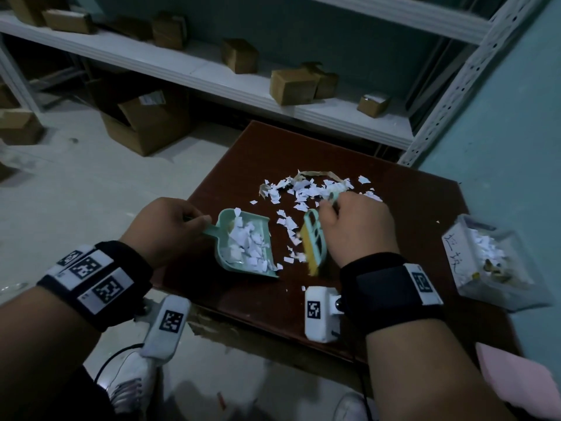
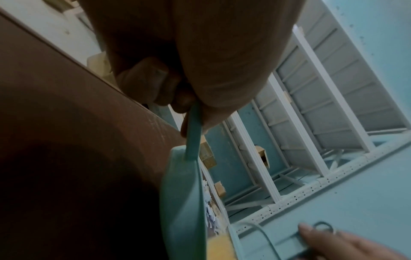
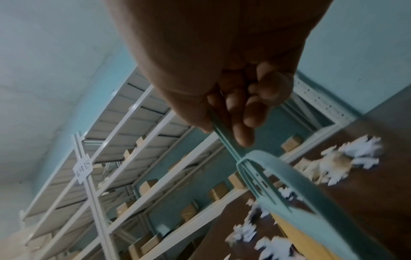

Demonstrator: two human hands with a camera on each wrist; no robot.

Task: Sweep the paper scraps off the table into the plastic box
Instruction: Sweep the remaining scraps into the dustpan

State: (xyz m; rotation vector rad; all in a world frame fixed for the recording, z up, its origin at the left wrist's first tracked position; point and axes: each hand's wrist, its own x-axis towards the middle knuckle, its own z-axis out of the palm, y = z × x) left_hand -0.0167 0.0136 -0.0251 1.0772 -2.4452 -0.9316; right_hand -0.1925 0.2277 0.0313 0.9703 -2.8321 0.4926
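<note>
White paper scraps (image 1: 306, 189) lie scattered on the dark brown table (image 1: 409, 214). My left hand (image 1: 173, 226) grips the handle of a teal dustpan (image 1: 246, 247), which rests on the table and holds a heap of scraps. In the left wrist view the fingers (image 2: 155, 84) curl round the dustpan handle (image 2: 193, 130). My right hand (image 1: 355, 226) grips a teal hand brush (image 1: 314, 238) with yellow bristles, just right of the dustpan's mouth. The right wrist view shows its fingers (image 3: 242, 112) wrapped round the brush handle (image 3: 224, 139). A clear plastic box (image 1: 491, 262) with scraps inside stands at the table's right edge.
A white metal shelf (image 1: 212, 71) with several cardboard boxes runs behind the table. An open cardboard box (image 1: 145, 123) sits on the floor to the left. A teal wall (image 1: 516, 117) closes the right side. Something pink (image 1: 516, 378) lies at the near right corner.
</note>
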